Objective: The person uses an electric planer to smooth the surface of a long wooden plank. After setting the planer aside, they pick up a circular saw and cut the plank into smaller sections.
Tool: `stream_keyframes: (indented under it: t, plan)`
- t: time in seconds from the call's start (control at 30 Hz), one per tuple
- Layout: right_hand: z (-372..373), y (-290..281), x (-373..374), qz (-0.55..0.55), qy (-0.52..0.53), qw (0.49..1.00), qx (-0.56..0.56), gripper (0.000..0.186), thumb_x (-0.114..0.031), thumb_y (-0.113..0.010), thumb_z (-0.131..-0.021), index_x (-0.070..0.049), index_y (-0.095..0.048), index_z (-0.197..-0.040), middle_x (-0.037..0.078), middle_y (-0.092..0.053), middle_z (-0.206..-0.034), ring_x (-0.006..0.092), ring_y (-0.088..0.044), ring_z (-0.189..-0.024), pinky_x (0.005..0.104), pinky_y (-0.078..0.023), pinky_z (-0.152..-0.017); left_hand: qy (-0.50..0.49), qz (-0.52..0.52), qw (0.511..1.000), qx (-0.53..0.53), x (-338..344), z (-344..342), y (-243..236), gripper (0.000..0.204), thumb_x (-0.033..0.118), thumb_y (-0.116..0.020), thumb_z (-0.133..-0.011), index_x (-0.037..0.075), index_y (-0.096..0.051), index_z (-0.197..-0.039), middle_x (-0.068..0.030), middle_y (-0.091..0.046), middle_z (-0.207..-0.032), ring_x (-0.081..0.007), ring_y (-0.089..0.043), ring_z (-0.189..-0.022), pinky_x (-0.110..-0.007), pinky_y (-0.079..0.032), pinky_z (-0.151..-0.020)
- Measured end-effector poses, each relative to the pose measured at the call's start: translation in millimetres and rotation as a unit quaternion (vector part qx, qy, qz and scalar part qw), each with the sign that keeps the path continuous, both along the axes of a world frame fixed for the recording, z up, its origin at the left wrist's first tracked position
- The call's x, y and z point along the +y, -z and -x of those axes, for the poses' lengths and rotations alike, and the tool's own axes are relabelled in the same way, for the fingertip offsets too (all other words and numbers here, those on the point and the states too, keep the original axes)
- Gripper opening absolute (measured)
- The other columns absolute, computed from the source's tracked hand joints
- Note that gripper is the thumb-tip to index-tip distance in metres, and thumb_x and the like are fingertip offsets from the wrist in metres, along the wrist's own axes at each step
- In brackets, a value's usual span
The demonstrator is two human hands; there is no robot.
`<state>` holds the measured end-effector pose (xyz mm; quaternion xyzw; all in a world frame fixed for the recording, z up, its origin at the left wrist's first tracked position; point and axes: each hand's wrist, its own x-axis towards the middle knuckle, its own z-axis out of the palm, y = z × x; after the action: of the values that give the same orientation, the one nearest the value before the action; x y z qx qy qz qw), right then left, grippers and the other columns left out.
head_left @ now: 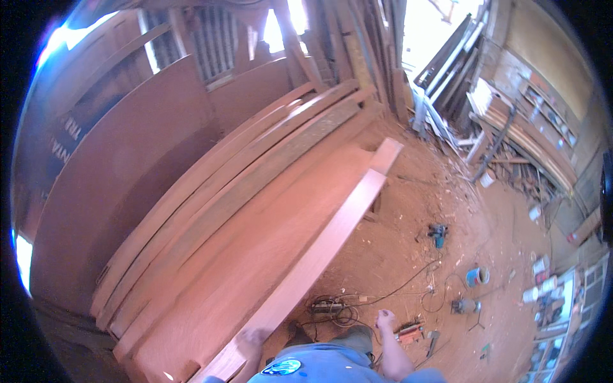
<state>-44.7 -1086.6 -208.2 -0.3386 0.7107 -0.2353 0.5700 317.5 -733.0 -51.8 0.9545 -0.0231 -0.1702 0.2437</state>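
Observation:
A long, pale, smooth plank [306, 265] runs from the lower edge up to the right, its far end lying over a darker piece of wood [387, 156]. My left hand [253, 338] is at the near part of this plank and seems to touch its top face; motion smears its fingers. To the right of my body, my right hand [384, 318] hangs over the floor with its fingers curled in, and I see nothing in it. Below that hand lie an orange tool [410, 334] and a dark hand tool [433, 343].
Several rough boards [236, 169] lie left of the plank on a surface thick with sawdust. A blue power tool [438, 235], a blue bucket [474, 277], a grey motor-like machine [465, 306] and a loose cable [408, 281] lie on the right-hand floor. Timber [523, 143] is stacked beyond.

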Motion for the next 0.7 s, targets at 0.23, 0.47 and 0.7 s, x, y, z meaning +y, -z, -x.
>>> stream_keyframes:
  t: [0.23,0.47,0.7]
  plan:
    - [-230,-57,5,0.252,-0.277,0.912,0.164,0.078,-0.043,-0.075,-0.091,0.007,-0.047,-0.144,0.028,-0.060,-0.132,0.0413,-0.060,-0.120,0.0480,-0.048,-0.105,-0.564,0.340,0.751,0.049,221,-39,27,0.067,0.048,-0.068,-0.093,0.002,-0.053,-0.139,-0.0224,-0.053,-0.142,-0.0394,-0.052,-0.131,-0.051,-0.041,-0.113]
    - [-347,-102,-39,0.155,-0.273,0.911,0.268,0.121,-0.056,-0.078,-0.083,0.014,-0.014,-0.157,0.041,-0.023,-0.160,0.0468,-0.026,-0.152,0.0507,-0.025,-0.125,-0.593,0.533,0.579,0.168,219,-73,84,0.065,0.048,-0.062,-0.098,-0.001,-0.053,-0.140,-0.0220,-0.052,-0.144,-0.0372,-0.051,-0.132,-0.049,-0.039,-0.116]
    - [-406,-72,-48,-0.024,-0.357,0.929,0.097,0.101,-0.068,-0.048,-0.094,-0.010,-0.007,-0.165,0.017,-0.025,-0.168,0.0356,-0.028,-0.152,0.0539,-0.024,-0.124,-0.620,0.549,0.550,0.108,245,-65,144,0.088,0.051,-0.068,-0.093,-0.006,-0.027,-0.146,-0.0256,-0.045,-0.146,-0.0357,-0.050,-0.132,-0.046,-0.041,-0.115]
